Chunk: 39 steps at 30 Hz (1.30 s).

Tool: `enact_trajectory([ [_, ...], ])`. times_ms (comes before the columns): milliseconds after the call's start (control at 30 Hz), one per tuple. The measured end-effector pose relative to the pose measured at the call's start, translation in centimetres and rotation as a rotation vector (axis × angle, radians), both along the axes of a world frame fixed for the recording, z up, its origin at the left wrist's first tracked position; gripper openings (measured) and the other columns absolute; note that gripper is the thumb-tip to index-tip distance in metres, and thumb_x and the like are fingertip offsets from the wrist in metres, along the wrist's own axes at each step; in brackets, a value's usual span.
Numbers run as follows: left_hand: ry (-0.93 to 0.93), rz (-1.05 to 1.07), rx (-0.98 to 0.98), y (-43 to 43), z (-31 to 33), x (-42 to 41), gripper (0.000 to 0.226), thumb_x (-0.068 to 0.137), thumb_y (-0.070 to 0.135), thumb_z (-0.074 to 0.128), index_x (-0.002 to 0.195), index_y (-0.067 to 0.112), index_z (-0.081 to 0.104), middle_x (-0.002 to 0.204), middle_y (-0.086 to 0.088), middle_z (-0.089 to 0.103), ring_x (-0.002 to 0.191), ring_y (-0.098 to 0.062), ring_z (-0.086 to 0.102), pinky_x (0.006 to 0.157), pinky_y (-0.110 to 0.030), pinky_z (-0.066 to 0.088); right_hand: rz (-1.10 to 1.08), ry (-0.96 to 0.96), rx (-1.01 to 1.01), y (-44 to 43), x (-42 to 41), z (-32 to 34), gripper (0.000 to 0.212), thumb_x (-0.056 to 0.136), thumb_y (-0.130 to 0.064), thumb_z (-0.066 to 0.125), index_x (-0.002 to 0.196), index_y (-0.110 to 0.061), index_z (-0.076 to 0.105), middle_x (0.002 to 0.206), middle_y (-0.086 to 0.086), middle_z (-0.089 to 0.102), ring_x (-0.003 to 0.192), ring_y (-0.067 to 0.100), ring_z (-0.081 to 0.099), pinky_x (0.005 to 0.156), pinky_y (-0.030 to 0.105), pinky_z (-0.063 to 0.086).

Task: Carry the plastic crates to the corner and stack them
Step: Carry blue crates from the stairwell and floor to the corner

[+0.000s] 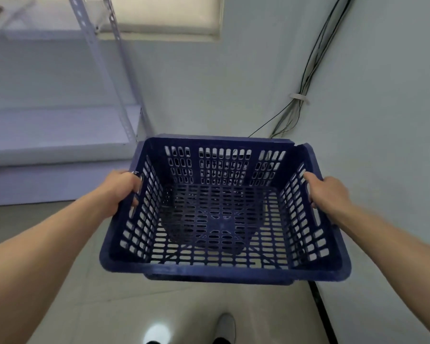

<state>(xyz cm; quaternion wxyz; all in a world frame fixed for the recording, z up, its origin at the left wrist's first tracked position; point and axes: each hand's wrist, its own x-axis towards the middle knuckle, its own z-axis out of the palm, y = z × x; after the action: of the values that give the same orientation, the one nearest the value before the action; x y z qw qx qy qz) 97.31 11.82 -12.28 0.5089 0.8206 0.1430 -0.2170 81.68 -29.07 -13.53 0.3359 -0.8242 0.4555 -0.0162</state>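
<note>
Crate: dark blue plastic crate [224,266] with slotted walls and a slotted bottom, opening upward, nothing inside; a gap shows in its rim at the far right corner.
Crate position: held in the air above the floor [184,306], between both hands, in front of the corner where the back wall meets the right wall [382,145]; the floor tiles show through its slots.
Left hand: left hand [121,192] grasps the upper edge of the crate's left wall, fingers curled round the rim, forearm stretched forward.
Right hand: right hand [327,192] grasps the upper edge of the crate's right wall, thumb lying along the rim and fingers wrapped at the wall's outer side.
Shelving: white metal shelving [60,147] with perforated uprights stands against the back wall, left of the crate and apart from it.
Cables: bundle of dark cables [305,78] runs down the corner, bound by a pale tie [299,97], and passes behind the crate's far rim.
Window: pale blind [166,13] at the top of the back wall.
Floor edge: black strip [320,309] runs along the foot of the right wall.
Shoe: light-coloured shoe [226,327] on the floor below the crate's near rim.
</note>
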Motion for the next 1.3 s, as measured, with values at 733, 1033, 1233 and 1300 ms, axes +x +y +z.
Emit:
enact_trajectory([
  [733, 0.154, -0.115, 0.008, -3.1, -10.3, 19.2, 0.017, 0.083, -0.005, 0.051, 0.093, 0.007, 0.056, 0.075, -0.013, 0.055, 0.066, -0.026, 0.050, 0.054, -0.035, 0.042, -0.193, 0.187, 0.154, 1.7, 11.9, -7.8, 0.056, 0.091, -0.049, 0.073, 0.123, -0.014, 0.042, 0.104, 0.004, 0.059, 0.089, 0.027, 0.061, 0.080, 0.043, 0.053],
  [1033, -0.010, -0.184, 0.308, -3.8, -12.6, 20.3, 0.004, 0.082, 0.008, 0.060, 0.081, 0.012, 0.060, 0.075, -0.015, 0.068, 0.072, -0.036, 0.065, 0.066, -0.041, 0.053, -0.251, 0.231, -0.021, 2.6, 12.5, -8.3, 0.042, 0.089, -0.053, 0.060, 0.115, -0.021, 0.051, 0.094, 0.001, 0.064, 0.079, 0.027, 0.064, 0.078, 0.045, 0.055],
  [1233, -0.017, -0.182, 0.372, -3.7, -12.6, 21.0, 0.004, 0.082, 0.008, 0.060, 0.078, 0.008, 0.060, 0.075, -0.015, 0.067, 0.073, -0.036, 0.063, 0.064, -0.037, 0.050, -0.256, 0.112, 0.050, 1.6, 12.9, -8.8, 0.032, 0.094, -0.045, 0.061, 0.109, -0.016, 0.060, 0.090, 0.006, 0.068, 0.076, 0.027, 0.065, 0.074, 0.046, 0.057],
  [1300, -0.016, -0.171, 0.363, -3.9, -12.5, 21.7, 0.005, 0.082, 0.005, 0.058, 0.077, 0.005, 0.059, 0.075, -0.018, 0.066, 0.073, -0.038, 0.062, 0.061, -0.035, 0.046, -0.246, 0.062, 0.081, 1.0, 13.9, -8.7, 0.028, 0.095, -0.040, 0.062, 0.105, -0.013, 0.063, 0.088, 0.011, 0.070, 0.075, 0.030, 0.067, 0.074, 0.047, 0.057],
])
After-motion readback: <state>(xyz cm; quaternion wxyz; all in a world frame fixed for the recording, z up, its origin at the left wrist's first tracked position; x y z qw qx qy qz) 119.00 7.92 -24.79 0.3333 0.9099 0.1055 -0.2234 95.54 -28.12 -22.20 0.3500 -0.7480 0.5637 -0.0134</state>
